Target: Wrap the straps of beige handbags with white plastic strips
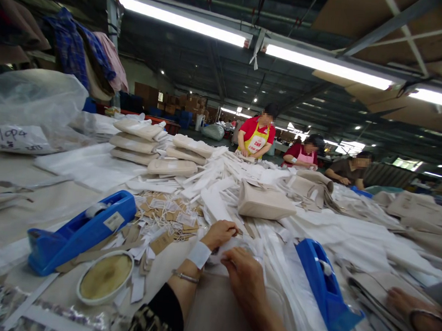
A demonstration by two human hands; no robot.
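My left hand (221, 234), with a white band and a bracelet at the wrist, is over the upper end of a beige fabric piece (216, 306). Its fingers are pinched together near a thin clear plastic sheet (251, 246); what they grip is too small to make out. Just to the right and nearer to me is my right hand (244, 270), its fingers curled towards the same plastic. Whatever lies between those fingertips is hidden. Beyond both hands stands a folded beige bag (266, 201).
Blue tape dispensers stand left (82, 231) and right (326, 289). A round dish (105, 277) and brown tags (164, 212) lie left. White strips (220, 180) and folded beige bags (135, 142) are heaped beyond. Another person's hand (408, 304) is at right; several people work behind.
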